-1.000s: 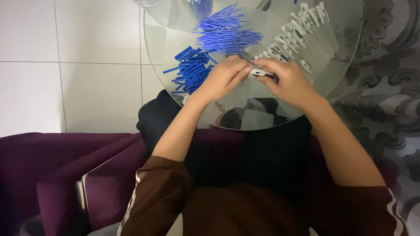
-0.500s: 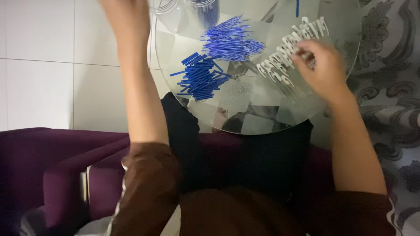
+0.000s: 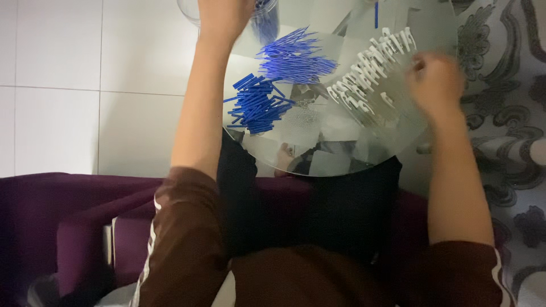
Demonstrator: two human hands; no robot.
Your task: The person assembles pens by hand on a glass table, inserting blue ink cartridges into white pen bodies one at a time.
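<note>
A round glass table (image 3: 318, 162) carries a heap of short blue tubes (image 3: 259, 105), a fan of thin blue sticks (image 3: 296, 57) and a row of white pieces (image 3: 367, 74). My left hand (image 3: 224, 14) is stretched far forward to a clear container (image 3: 267, 17) with blue pieces in it at the table's far left. The frame's top edge cuts off its fingers. My right hand (image 3: 435, 82) is blurred, with curled fingers, at the right end of the white pieces. Whether it holds one is unclear.
A single blue stick (image 3: 376, 14) lies at the table's far edge. White floor tiles (image 3: 85, 85) lie to the left and a patterned grey carpet (image 3: 506, 113) to the right. I sit on a purple seat (image 3: 68, 227) with my knees under the table.
Both hands left the table's middle, where they were together. The left arm swung up and forward to the clear container. The right hand moved right to the white pieces.
</note>
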